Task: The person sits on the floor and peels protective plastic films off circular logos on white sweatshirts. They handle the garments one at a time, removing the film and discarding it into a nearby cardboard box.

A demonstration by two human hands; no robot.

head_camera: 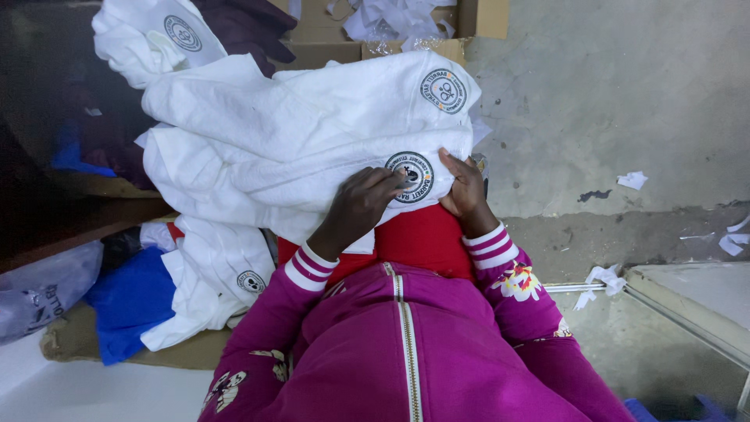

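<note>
Now — left hand [358,205] | right hand [464,186] — both on white garment [305,133] badge [412,175]

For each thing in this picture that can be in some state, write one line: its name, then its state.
Left hand: fingers curled, pressing on the round badge.
Right hand: gripping the edge of the white garment beside the badge.
White garment: folded, lying across the lap.
Second white garment: crumpled, lower at the left.
Cardboard box: open, paper strips inside.
Jacket zip: closed.
Paper scraps: scattered on the floor.
</note>
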